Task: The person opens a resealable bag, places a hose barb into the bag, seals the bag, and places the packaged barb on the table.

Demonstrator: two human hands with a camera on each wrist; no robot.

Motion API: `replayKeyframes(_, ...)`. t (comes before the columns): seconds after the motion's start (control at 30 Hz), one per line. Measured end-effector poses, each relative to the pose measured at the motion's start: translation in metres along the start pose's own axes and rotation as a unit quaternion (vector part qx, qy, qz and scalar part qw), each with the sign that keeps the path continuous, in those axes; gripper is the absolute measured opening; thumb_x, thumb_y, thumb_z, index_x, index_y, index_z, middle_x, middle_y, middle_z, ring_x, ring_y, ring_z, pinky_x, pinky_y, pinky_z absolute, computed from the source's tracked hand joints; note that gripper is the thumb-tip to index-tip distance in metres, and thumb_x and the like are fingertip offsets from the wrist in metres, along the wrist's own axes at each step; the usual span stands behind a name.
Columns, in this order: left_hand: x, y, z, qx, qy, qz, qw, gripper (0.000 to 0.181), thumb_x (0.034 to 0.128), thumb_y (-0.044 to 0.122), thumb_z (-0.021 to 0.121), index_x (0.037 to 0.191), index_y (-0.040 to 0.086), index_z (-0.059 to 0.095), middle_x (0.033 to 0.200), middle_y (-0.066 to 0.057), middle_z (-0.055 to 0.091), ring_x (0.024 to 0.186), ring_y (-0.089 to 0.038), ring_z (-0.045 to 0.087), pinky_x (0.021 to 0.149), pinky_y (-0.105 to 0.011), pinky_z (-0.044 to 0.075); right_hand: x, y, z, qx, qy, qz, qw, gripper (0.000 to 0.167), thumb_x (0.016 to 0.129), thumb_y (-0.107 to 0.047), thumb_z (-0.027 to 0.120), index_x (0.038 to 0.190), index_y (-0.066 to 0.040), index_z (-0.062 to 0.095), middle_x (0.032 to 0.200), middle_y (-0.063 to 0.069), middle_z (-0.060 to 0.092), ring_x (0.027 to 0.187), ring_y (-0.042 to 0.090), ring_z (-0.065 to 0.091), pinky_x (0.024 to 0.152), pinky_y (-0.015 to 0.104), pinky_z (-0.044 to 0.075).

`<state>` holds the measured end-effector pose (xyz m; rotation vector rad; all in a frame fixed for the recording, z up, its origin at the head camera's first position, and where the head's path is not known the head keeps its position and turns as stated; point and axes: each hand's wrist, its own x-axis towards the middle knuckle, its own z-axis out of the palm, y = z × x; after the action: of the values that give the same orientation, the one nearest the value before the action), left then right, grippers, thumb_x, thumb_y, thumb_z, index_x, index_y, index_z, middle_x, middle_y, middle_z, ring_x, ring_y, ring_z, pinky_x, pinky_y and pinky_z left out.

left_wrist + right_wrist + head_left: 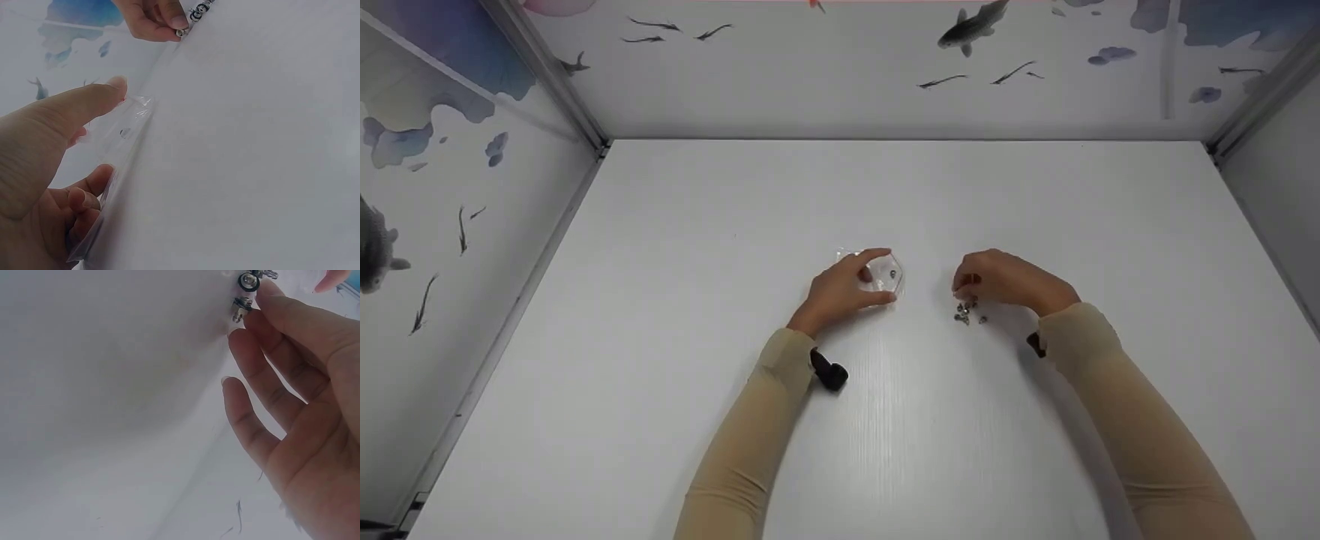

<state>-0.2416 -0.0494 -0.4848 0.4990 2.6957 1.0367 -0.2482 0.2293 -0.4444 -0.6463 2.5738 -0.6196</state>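
Note:
My left hand (838, 291) holds a small clear plastic bag (898, 285), thumb and fingers spread at its edges. One tiny metal piece (893, 274) lies inside the bag. To the right, my right hand (1009, 279) is lowered over several small metal screw-like fittings (962, 313) on the table. In the left wrist view, its thumb and finger pinch one shiny fitting (180, 33). Close up in the right wrist view, the fittings have black rings (248, 282), and the remaining fingers are loosely bent. Most of the bag's back is hidden by the left hand.
Both hands work over a white table (675, 300). Printed panels with fish and blue blotches stand as walls at the back (810, 82) and left (457, 157). A plain wall (1279, 150) is at the right. Black wrist straps (830, 373) show at both cuffs.

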Motion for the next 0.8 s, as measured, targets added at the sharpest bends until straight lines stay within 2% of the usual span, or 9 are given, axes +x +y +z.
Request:
replayKeyframes(0.23,0.002,0.0,0.001,0.01,-0.004,-0.006,0.9999,0.072,0.0795,0.048,0.074,0.143,0.039,0.042,0.106,0.001,0.059,0.094,-0.016,0.055,0.09,-0.042,0.043,0.003,-0.005,-0.002,-0.004,0.02,-0.015,0.9997,0.012,0.089,-0.008,0.068,0.1,-0.009,0.073,0.099,0.004,0.068,0.088,0.018,0.06,0.082,0.036,0.05)
replayKeyframes(0.47,0.004,0.0,0.001,0.018,-0.001,-0.007,0.9998,0.07,0.0789,0.05,0.075,0.141,0.04,0.044,0.104,0.001,0.059,0.092,-0.016,0.054,0.086,-0.041,0.043,0.008,-0.009,-0.004,-0.022,0.058,-0.073,0.9954,0.014,0.088,-0.004,0.068,0.101,-0.005,0.073,0.098,0.007,0.068,0.087,0.019,0.061,0.079,0.036,0.051)
replayKeyframes(0.8,0.004,0.004,0.002,0.028,0.0,-0.017,0.9995,0.069,0.0784,0.052,0.074,0.14,0.041,0.044,0.103,0.001,0.057,0.087,-0.015,0.053,0.084,-0.04,0.042,0.015,-0.023,-0.004,-0.02,0.099,-0.137,0.9854,0.015,0.086,-0.003,0.069,0.1,-0.004,0.072,0.096,0.007,0.068,0.086,0.019,0.062,0.077,0.036,0.052)
